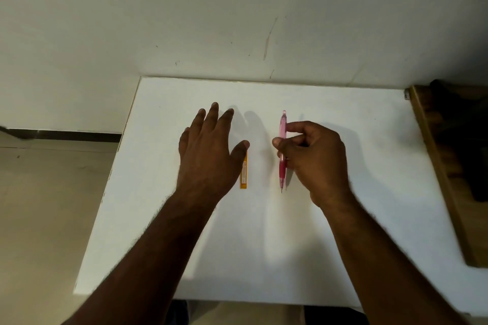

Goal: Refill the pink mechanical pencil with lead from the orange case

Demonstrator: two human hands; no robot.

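Forearms nearest me, both hands over the table (343, 258); pencil picked, case not yet.

Risks as I judge them: the right hand (315, 159) pinches the pencil (283, 150) only mid-barrel between thumb and fingers, tip down near the table, so it could swivel or slip when the cap gets pulled; lead snaps easily. Left hand (208, 152) is spread flat, holding nothing, thumb over the top of the case (244, 174), which lies on the table just left of the pencil; contact unclear.

The orange case (244, 171) carries a small printed label, too small and blurred to read.
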